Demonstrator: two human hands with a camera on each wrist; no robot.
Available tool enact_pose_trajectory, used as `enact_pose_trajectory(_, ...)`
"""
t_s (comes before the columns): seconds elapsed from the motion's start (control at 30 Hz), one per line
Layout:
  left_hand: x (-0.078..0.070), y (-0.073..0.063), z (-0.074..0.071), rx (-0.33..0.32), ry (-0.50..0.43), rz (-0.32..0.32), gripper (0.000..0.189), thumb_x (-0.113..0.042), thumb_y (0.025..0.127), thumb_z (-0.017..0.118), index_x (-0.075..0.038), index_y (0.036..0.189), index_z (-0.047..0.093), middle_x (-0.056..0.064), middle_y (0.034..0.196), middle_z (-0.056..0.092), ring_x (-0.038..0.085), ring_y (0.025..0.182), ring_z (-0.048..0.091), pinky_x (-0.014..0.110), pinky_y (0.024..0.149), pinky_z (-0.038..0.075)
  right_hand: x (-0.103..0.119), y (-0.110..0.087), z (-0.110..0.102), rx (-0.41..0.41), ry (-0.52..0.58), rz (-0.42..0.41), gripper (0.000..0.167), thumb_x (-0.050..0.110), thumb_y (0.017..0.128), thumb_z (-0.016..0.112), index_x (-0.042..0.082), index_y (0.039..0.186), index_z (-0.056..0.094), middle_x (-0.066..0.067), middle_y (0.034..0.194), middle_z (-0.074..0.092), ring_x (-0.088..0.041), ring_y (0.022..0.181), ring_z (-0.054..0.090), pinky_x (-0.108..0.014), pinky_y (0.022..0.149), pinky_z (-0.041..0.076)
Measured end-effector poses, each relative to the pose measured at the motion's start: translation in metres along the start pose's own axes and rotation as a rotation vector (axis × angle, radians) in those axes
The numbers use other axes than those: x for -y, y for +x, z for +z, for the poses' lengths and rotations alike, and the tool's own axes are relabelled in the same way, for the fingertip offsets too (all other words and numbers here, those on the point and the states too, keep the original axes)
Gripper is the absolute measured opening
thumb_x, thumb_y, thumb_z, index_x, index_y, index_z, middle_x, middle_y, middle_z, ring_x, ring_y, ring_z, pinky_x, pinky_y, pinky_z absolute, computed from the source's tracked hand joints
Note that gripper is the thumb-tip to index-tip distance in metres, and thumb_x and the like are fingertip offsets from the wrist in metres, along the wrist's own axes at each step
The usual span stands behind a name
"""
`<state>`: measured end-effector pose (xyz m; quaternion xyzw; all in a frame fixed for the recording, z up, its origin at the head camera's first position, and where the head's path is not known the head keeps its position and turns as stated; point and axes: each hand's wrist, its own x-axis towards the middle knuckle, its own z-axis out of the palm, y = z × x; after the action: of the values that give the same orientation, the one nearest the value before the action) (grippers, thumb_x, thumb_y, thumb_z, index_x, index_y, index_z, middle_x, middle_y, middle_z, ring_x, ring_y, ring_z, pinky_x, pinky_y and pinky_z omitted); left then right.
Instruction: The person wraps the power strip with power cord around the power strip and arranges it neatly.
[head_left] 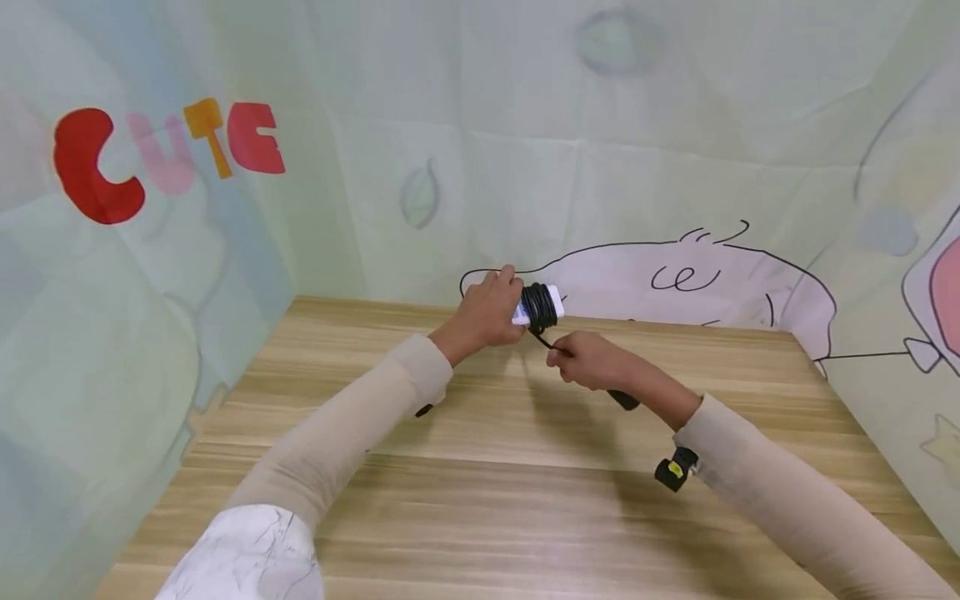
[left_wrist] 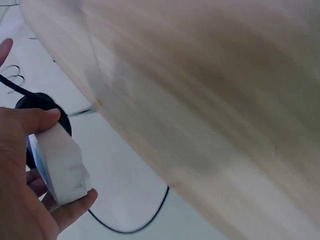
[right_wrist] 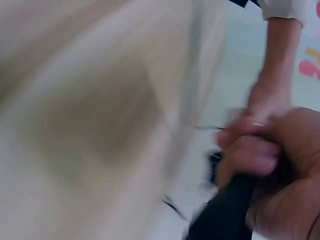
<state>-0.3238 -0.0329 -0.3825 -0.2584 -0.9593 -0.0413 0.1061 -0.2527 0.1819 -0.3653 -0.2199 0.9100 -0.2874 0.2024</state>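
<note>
Above the table, my left hand grips a small white box between thumb and fingers. Black cable is wound round the box in several close turns. From the coil a stretch of this cable runs down to my right hand, which pinches it with curled fingers. A thick black piece sticks out from under the right palm; its kind is hidden by the hand. In the left wrist view, the thumb presses the box's near edge beside the coil.
Below both hands lies a wood-grain table. A pale printed cloth with drawn figures and the word CUTE stands behind it and along both sides. A black strap piece with a yellow mark hangs at the right sleeve.
</note>
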Motion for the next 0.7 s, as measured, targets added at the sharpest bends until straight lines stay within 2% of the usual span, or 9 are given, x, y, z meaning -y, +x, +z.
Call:
enact_pose_trajectory(0.07, -0.001, 0.0, 0.0, 0.036, -0.024, 0.017, 0.056, -0.034, 0.094, 0.083, -0.002, 0.136, 0.064, 0.012, 0.129, 0.057, 0.029, 0.107, 0.062, 0.046, 0.078, 0.061, 0.008, -0.005, -0.009, 0.0, -0.22, -0.055, 0.031, 0.011, 0.117, 0.048, -0.004, 0.106, 0.072, 0.002, 0.075, 0.051, -0.012, 0.064, 0.044, -0.029, 0.065, 0.04)
enact_pose_trajectory(0.13, -0.002, 0.001, 0.001, 0.066, -0.041, 0.041, 0.059, -0.035, 0.093, 0.084, -0.002, 0.138, 0.063, 0.012, 0.131, 0.058, 0.03, 0.11, 0.063, 0.047, 0.08, 0.062, 0.016, -0.01, -0.015, -0.017, -0.402, -0.085, 0.027, 0.011, 0.115, 0.052, 0.0, 0.099, 0.07, 0.0, 0.075, 0.055, -0.014, 0.067, 0.048, -0.03, 0.067, 0.043)
enact_pose_trajectory(0.27, -0.006, 0.0, 0.006, 0.126, -0.046, 0.075, 0.063, -0.037, 0.093, 0.086, -0.004, 0.141, 0.062, 0.01, 0.132, 0.058, 0.028, 0.11, 0.062, 0.045, 0.083, 0.062, 0.023, -0.016, -0.016, -0.081, -0.648, -0.081, 0.016, 0.009, 0.111, 0.059, 0.003, 0.105, 0.073, -0.007, 0.087, 0.071, -0.018, 0.072, 0.06, -0.036, 0.064, 0.052)
enact_pose_trajectory(0.4, -0.01, -0.002, 0.012, 0.167, -0.064, 0.114, 0.061, -0.038, 0.092, 0.087, -0.006, 0.138, 0.063, 0.009, 0.13, 0.058, 0.026, 0.109, 0.062, 0.043, 0.083, 0.061, 0.018, -0.015, -0.01, -0.231, -0.846, -0.14, 0.01, 0.001, 0.102, 0.07, 0.005, 0.106, 0.079, -0.011, 0.096, 0.075, -0.024, 0.078, 0.068, -0.041, 0.064, 0.059)
enact_pose_trajectory(0.5, -0.012, -0.003, 0.017, 0.158, -0.093, 0.156, 0.059, -0.038, 0.091, 0.089, -0.008, 0.134, 0.064, 0.008, 0.128, 0.058, 0.027, 0.109, 0.062, 0.045, 0.082, 0.062, 0.01, -0.009, -0.015, -0.363, -0.91, -0.245, 0.007, 0.002, 0.099, 0.078, 0.006, 0.103, 0.082, -0.01, 0.095, 0.071, -0.027, 0.081, 0.066, -0.041, 0.072, 0.063)
enact_pose_trajectory(0.57, -0.014, -0.003, 0.02, 0.144, -0.11, 0.184, 0.057, -0.038, 0.09, 0.09, -0.008, 0.132, 0.065, 0.008, 0.126, 0.057, 0.027, 0.109, 0.062, 0.045, 0.081, 0.061, 0.003, -0.003, -0.022, -0.416, -0.897, -0.319, 0.002, 0.006, 0.1, 0.081, 0.007, 0.1, 0.083, -0.008, 0.093, 0.068, -0.026, 0.081, 0.064, -0.041, 0.077, 0.062)
enact_pose_trajectory(0.63, -0.014, -0.002, 0.02, 0.131, -0.123, 0.204, 0.056, -0.038, 0.09, 0.09, -0.009, 0.132, 0.065, 0.007, 0.125, 0.057, 0.025, 0.108, 0.061, 0.043, 0.081, 0.061, -0.005, 0.005, -0.032, -0.441, -0.846, -0.386, 0.007, 0.012, 0.101, 0.081, 0.007, 0.096, 0.083, -0.007, 0.09, 0.067, -0.025, 0.08, 0.063, -0.041, 0.076, 0.062)
enact_pose_trajectory(0.7, -0.013, -0.001, 0.019, 0.122, -0.137, 0.219, 0.056, -0.037, 0.091, 0.09, -0.009, 0.132, 0.065, 0.007, 0.125, 0.057, 0.025, 0.108, 0.061, 0.042, 0.082, 0.061, -0.013, 0.013, -0.041, -0.432, -0.771, -0.438, 0.007, 0.012, 0.101, 0.081, 0.007, 0.095, 0.083, -0.007, 0.089, 0.068, -0.024, 0.08, 0.063, -0.043, 0.076, 0.061)
